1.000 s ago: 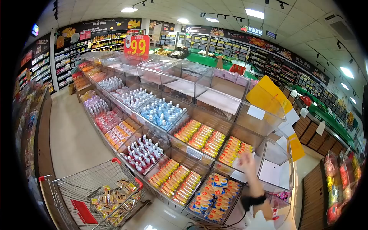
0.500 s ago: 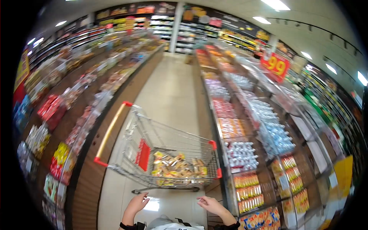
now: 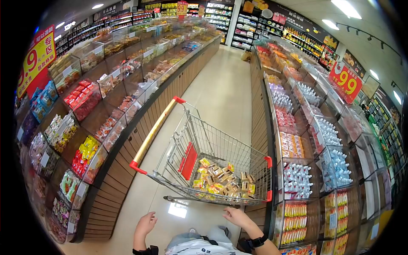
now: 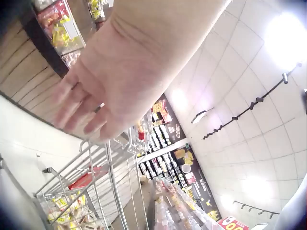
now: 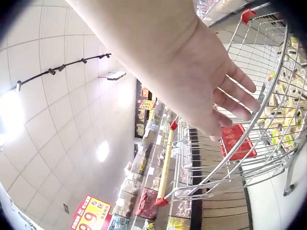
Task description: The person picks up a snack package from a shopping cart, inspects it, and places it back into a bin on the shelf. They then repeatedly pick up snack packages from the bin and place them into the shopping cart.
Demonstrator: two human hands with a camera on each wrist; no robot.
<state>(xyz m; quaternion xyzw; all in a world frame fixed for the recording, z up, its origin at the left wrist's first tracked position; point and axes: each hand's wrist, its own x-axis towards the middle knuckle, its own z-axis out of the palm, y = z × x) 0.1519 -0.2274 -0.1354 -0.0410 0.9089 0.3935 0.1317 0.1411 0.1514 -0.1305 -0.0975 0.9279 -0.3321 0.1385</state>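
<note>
A wire shopping cart (image 3: 212, 148) stands in the aisle just ahead of me, its yellow handle bar (image 3: 155, 131) with red ends on the left side. Several small yellow and brown snack packs (image 3: 221, 180) lie in its basket beside a red flap (image 3: 188, 160). My left hand (image 3: 149, 216) hovers low, a little short of the cart's near end, fingers relaxed and empty. My right hand (image 3: 228, 211) reaches close to the cart's lower rail with straight fingers, holding nothing. The wrist views show the same: left hand (image 4: 79, 115) and right hand (image 5: 235, 103) empty beside the cart's wires (image 5: 273, 86).
Clear bins of packaged snacks (image 3: 85, 106) line the wood-fronted counter on the left. More bins with bottles and packs (image 3: 297, 144) run along the right, close to the cart. A red 99 price sign (image 3: 346, 83) hangs above them. The tiled aisle floor (image 3: 221, 85) stretches ahead.
The view has swung from the right-hand bins to the aisle and cart. My right hand left the bin; both hands now hang low by the cart's near end.
</note>
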